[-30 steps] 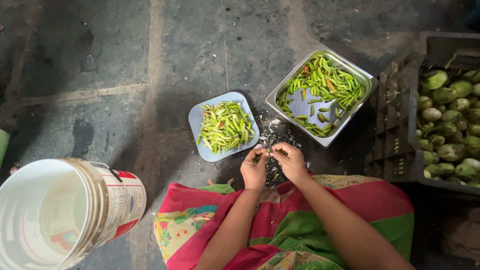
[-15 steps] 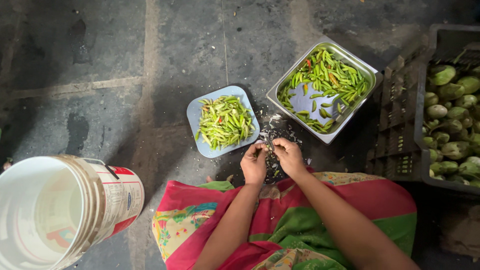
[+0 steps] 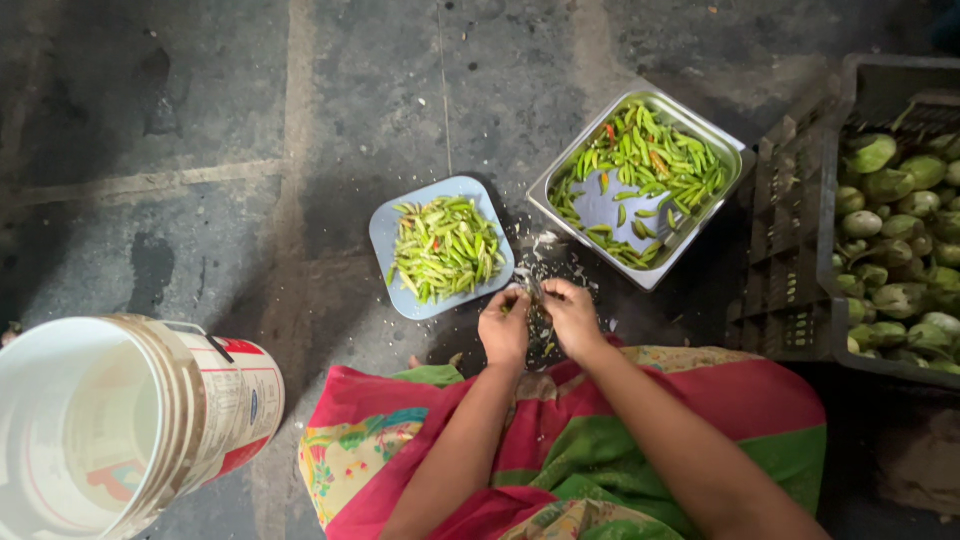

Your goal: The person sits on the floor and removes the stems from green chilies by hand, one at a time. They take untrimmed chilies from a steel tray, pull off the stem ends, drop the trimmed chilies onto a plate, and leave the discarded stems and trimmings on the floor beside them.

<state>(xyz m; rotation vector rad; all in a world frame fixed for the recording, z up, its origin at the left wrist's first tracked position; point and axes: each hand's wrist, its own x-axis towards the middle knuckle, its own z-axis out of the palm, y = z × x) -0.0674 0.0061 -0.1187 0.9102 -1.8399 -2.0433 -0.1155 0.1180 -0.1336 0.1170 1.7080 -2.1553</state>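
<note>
My left hand (image 3: 503,325) and my right hand (image 3: 572,315) meet low over the stone floor, fingers pinched together on a small green chilli (image 3: 532,292) held between them. Just beyond the left hand lies a pale blue square plate (image 3: 387,233) heaped with split green chillies (image 3: 445,247). Beyond the right hand stands a steel tray (image 3: 650,275) holding whole green chillies (image 3: 645,155), a few of them red. Bits of stalk and seed (image 3: 548,258) litter the floor under my hands. My lap is covered by pink and green cloth.
A white plastic bucket (image 3: 120,420) lies on its side at the lower left, its mouth toward me. A dark plastic crate (image 3: 795,240) of green round vegetables (image 3: 900,240) stands at the right edge. The floor is grey stone slabs.
The hands stay together on the chilli, working it with small finger movements. Plate, tray, bucket and crate have not moved; only the camera shifted slightly.
</note>
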